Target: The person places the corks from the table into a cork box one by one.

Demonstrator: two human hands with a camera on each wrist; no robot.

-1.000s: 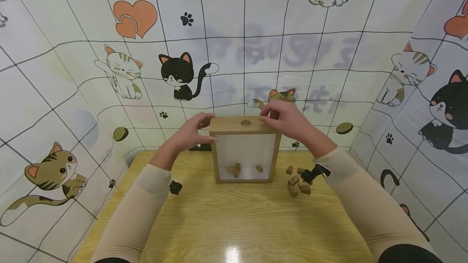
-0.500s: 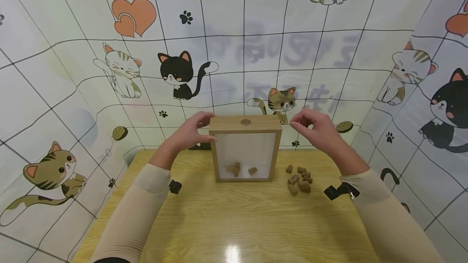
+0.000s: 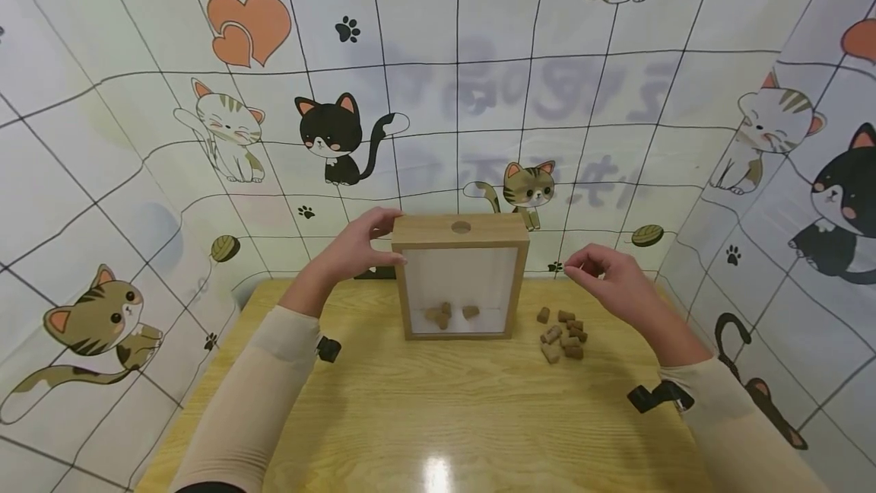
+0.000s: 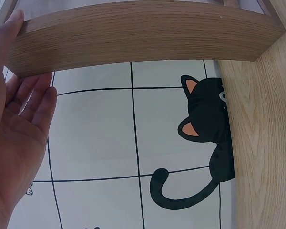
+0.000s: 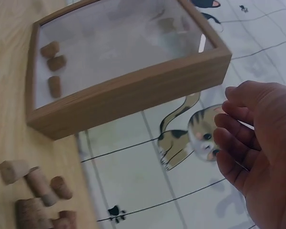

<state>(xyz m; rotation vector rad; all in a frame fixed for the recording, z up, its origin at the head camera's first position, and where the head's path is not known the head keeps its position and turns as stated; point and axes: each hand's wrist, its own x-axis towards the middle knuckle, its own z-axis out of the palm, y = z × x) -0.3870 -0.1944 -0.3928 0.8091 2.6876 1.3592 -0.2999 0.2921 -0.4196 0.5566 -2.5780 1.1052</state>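
The right hand (image 3: 609, 284) has left the top of the wooden box (image 3: 427, 231) and dropped lower, to a spot well apart on the box's right. The round hole (image 3: 461, 227) in the box's top is therefore uncovered. Inside the box, the lone cork (image 3: 471, 312) has shifted left, closer to the clustered corks (image 3: 442, 320) near the box's left side. The work at the hole thus appears paused, with that cork's fall seemingly over or nearly so.

The left hand (image 3: 356, 246) stays at the box's upper left, gripping its side between thumb and fingers. The right hand's fingers curl loosely, and no object shows in them.

There is one box, standing upright on one table (image 3: 383, 409), with one hole in view. Three corks show behind its front panel (image 3: 461, 276) from the right wrist; the head view blurs the cluster, so the full number inside cannot be told. About eight loose corks (image 3: 553, 334) lie on the table to the box's right, some touching, which leaves that count uncertain.
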